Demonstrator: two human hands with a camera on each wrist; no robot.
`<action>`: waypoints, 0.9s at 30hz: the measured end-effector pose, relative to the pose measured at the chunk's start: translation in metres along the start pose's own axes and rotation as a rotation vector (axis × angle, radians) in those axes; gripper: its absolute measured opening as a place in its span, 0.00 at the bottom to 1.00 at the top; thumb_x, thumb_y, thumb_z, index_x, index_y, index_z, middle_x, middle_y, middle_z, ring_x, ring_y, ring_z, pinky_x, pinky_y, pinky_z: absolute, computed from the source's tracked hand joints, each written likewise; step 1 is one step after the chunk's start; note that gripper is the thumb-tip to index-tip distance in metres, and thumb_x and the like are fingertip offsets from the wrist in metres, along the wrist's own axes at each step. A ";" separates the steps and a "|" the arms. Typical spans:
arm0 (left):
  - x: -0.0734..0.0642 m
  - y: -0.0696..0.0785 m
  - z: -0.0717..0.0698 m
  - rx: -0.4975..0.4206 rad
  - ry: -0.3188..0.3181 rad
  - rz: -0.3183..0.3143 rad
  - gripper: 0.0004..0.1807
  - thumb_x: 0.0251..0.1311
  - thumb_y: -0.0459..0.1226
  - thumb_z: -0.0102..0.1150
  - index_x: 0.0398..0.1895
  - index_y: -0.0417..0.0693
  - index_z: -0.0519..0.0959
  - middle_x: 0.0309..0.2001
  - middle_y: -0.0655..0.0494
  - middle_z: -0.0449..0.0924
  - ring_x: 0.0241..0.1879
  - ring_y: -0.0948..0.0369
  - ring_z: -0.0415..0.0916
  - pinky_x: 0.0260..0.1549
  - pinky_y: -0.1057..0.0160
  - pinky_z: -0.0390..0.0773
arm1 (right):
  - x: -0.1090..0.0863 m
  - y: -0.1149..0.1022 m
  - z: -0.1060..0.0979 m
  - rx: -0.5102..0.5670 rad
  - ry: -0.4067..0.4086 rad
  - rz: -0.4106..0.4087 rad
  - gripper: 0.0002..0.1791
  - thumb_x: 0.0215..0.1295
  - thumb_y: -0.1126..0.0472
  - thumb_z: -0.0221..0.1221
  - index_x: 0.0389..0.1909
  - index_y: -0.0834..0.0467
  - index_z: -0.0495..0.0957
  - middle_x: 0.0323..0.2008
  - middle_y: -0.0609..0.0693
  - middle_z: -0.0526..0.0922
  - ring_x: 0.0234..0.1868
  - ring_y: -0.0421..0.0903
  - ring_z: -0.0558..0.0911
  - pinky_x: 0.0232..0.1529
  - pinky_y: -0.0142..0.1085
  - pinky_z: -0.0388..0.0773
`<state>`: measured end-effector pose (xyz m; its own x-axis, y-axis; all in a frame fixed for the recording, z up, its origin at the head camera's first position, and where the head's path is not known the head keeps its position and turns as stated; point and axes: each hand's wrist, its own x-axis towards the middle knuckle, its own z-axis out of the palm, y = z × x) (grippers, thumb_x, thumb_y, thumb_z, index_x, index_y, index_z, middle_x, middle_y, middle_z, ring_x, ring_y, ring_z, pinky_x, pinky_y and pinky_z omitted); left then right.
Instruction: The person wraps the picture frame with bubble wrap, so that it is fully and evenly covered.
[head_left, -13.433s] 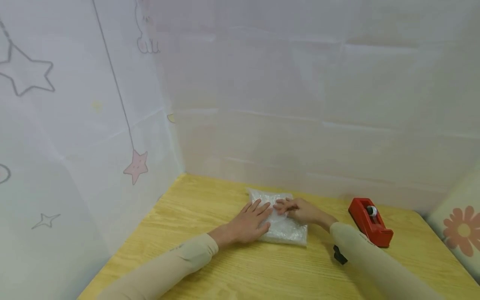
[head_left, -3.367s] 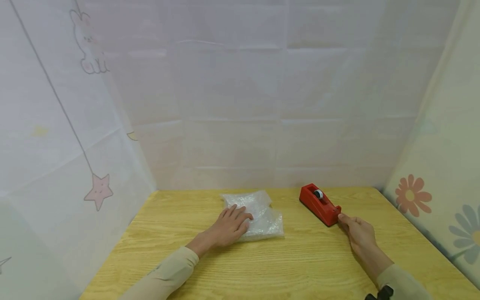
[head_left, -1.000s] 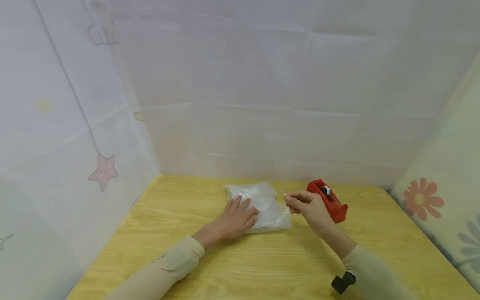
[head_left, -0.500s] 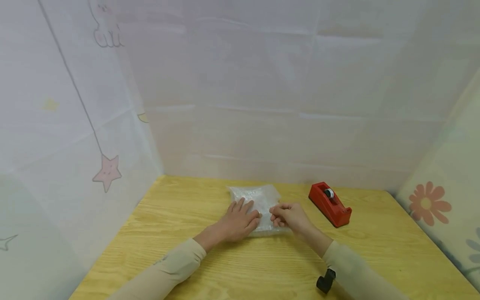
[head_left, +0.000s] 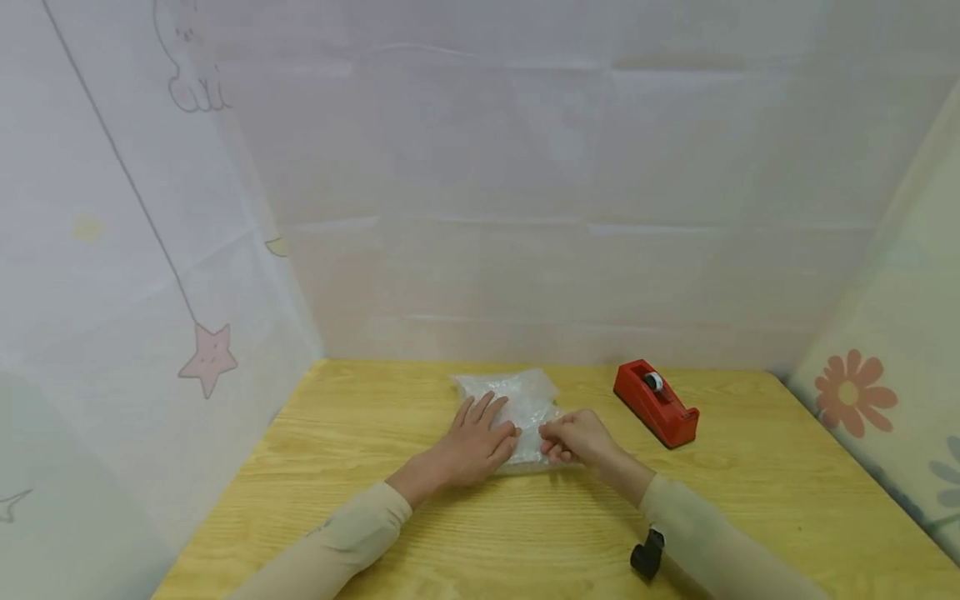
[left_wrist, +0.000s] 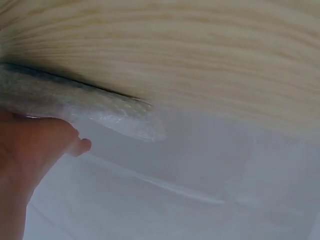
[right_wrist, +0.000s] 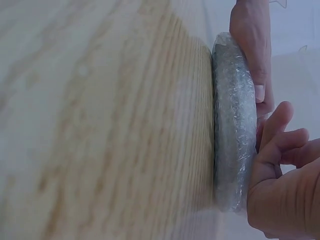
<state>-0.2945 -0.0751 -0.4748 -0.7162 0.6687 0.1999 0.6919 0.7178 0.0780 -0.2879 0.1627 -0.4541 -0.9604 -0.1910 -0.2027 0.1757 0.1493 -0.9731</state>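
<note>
A flat packet in clear bubble wrap lies on the wooden table. My left hand rests on its left part with fingers spread. At its right part is my right hand, thumb and forefinger pinched together low over the wrap. A strip of clear tape, glimpsed earlier at these fingertips, is too faint to make out now. In the right wrist view, the curled fingers of the right hand touch the top of the bubble-wrapped packet. The left wrist view shows the packet's edge beside my left hand.
A red tape dispenser with a small roll stands right of the packet, towards the back. A black wrist camera hangs at the right sleeve. Printed cloth walls close off the table's back and sides.
My right hand went from the tape dispenser's cutter leftward to the packet, pinching a small clear strip, and has come down onto the wrap. The left hand has stayed on the packet.
</note>
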 end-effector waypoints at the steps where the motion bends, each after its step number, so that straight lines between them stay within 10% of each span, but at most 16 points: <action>1: 0.001 0.000 -0.001 0.011 0.006 0.025 0.23 0.83 0.51 0.27 0.60 0.59 0.75 0.79 0.45 0.50 0.77 0.39 0.40 0.70 0.35 0.41 | 0.000 0.000 0.000 0.003 0.004 0.006 0.13 0.70 0.64 0.62 0.36 0.74 0.82 0.21 0.55 0.84 0.15 0.39 0.79 0.15 0.25 0.69; 8: 0.007 -0.003 -0.005 0.107 0.008 0.176 0.25 0.83 0.48 0.26 0.68 0.55 0.72 0.81 0.59 0.48 0.76 0.50 0.51 0.71 0.43 0.53 | 0.002 -0.002 -0.001 0.002 0.007 0.034 0.17 0.72 0.61 0.62 0.33 0.75 0.82 0.18 0.54 0.83 0.13 0.37 0.77 0.14 0.25 0.66; 27: 0.013 -0.007 -0.012 0.078 -0.106 0.189 0.25 0.82 0.47 0.29 0.74 0.55 0.68 0.76 0.64 0.61 0.72 0.52 0.60 0.67 0.46 0.61 | 0.003 -0.007 0.006 -0.108 0.072 0.108 0.17 0.70 0.63 0.61 0.21 0.68 0.83 0.16 0.52 0.81 0.11 0.37 0.72 0.12 0.25 0.64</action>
<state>-0.3074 -0.0737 -0.4606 -0.5831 0.8062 0.1000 0.8083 0.5881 -0.0278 -0.2908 0.1557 -0.4489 -0.9510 -0.0985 -0.2931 0.2581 0.2696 -0.9278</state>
